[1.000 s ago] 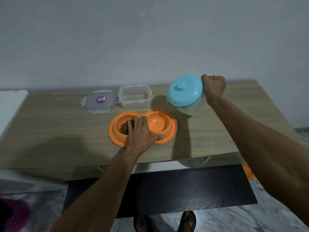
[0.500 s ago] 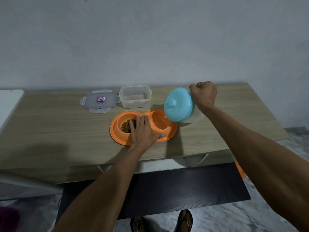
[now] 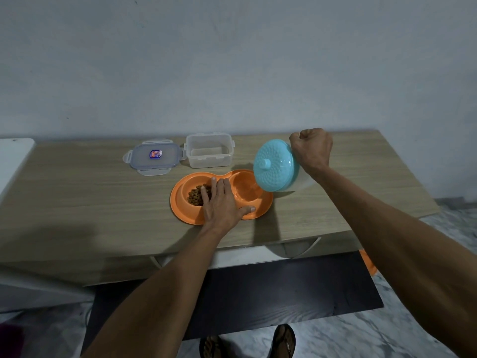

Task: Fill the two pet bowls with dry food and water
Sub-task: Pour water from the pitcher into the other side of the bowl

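Tipped further since before, jug (image 3: 275, 167) in fisted right hand (image 3: 311, 148) overhangs bowl (image 3: 180, 202); left hand (image 3: 220, 205) fingers flat, together

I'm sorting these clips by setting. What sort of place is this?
Probably a room in a home, not a workshop or shop. A wood-grain table stands against a plain painted wall, the floor looks like marble tile, and an orange double pet bowl sits beside a clear food container.
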### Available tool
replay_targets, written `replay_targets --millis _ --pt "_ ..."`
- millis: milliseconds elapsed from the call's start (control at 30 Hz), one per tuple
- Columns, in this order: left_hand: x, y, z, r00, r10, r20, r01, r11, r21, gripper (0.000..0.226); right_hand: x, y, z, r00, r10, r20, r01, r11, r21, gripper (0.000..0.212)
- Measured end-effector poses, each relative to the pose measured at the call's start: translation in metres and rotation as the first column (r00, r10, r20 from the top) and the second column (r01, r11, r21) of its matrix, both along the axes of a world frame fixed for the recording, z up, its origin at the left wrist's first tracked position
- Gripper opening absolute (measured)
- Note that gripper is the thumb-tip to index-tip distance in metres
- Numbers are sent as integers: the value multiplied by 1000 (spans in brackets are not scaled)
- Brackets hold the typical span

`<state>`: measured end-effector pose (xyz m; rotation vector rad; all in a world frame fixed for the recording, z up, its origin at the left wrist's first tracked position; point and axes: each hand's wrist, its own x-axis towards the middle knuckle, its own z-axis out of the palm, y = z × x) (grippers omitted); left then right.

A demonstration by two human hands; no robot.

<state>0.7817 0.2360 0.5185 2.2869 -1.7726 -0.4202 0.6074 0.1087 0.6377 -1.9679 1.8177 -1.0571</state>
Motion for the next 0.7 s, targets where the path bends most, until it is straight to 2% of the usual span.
replay_targets --millis 700 --pt "0 -2 -1 1000 3 18 -3 1000 23 116 5 -2 4 1000 18 -22 -19 999 -48 45"
